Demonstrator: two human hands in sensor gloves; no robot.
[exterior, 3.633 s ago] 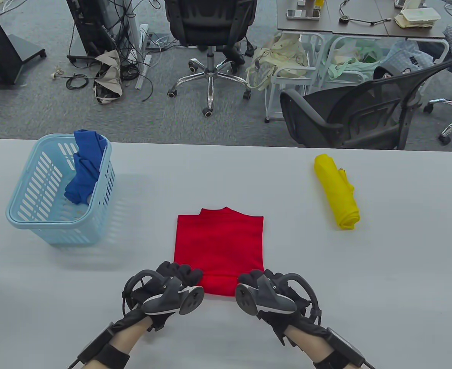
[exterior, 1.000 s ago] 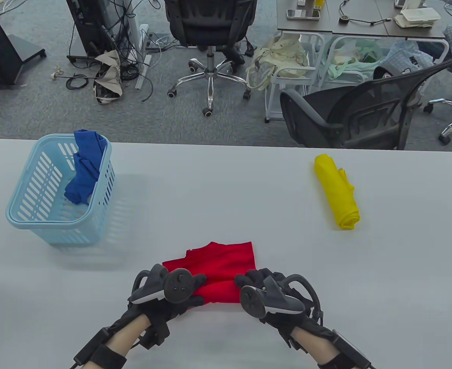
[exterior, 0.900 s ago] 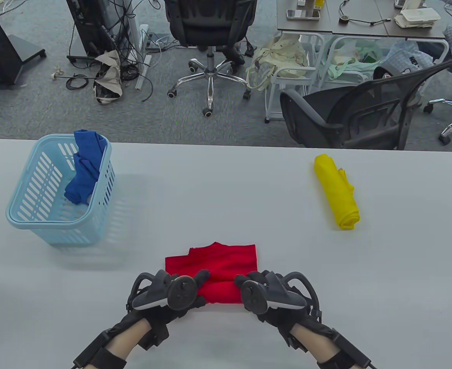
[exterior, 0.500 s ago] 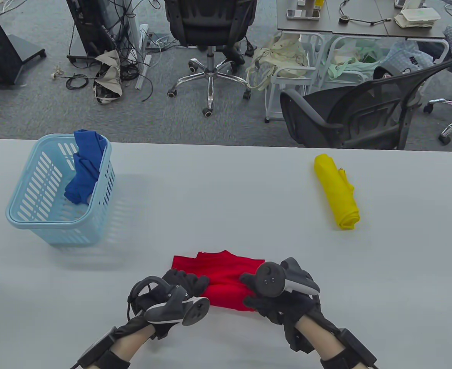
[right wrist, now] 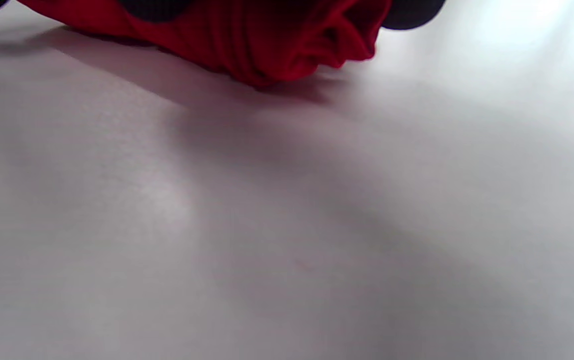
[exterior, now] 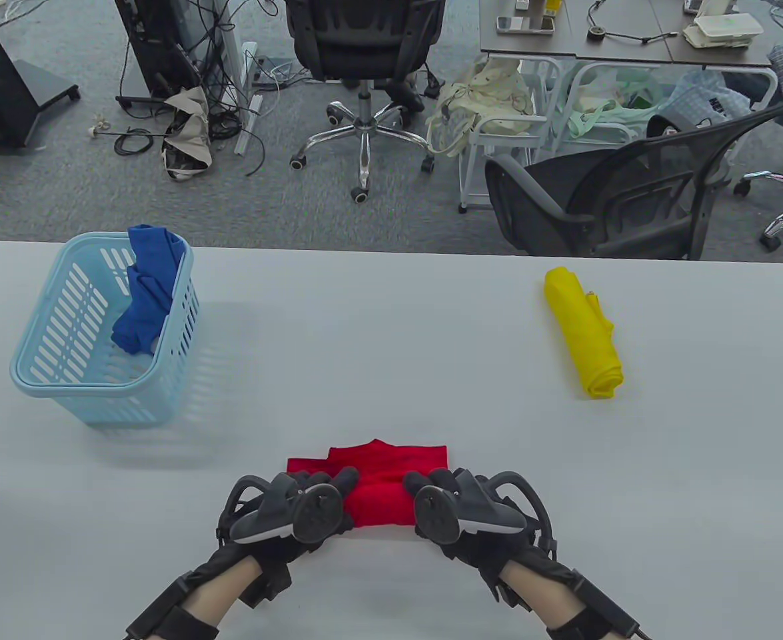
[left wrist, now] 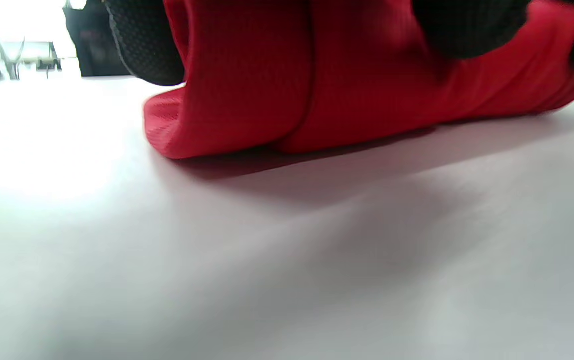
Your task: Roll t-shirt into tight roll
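1. Fingers [exterior: 346, 477] of my left hand [exterior: 291, 510] curl over the left end of the red t-shirt [exterior: 381, 487] and grip its rolled part; the fingers of my right hand [exterior: 461, 510] curl over the right end and grip it likewise.
2. I find the t-shirt at the near middle of the desk [exterior: 391, 333], partly rolled. The roll's long axis runs left to right; the unrolled part, with the collar, lies flat and points toward the far edge.
3. A light blue slatted plastic basket [exterior: 44, 383] stands far left and holds a crumpled blue garment [exterior: 144, 300].
4. A yellow rolled garment [exterior: 584, 333] lies far right, well apart.
5. The left wrist view shows a fine knit mesh on the red cloth, layered at the roll's end.
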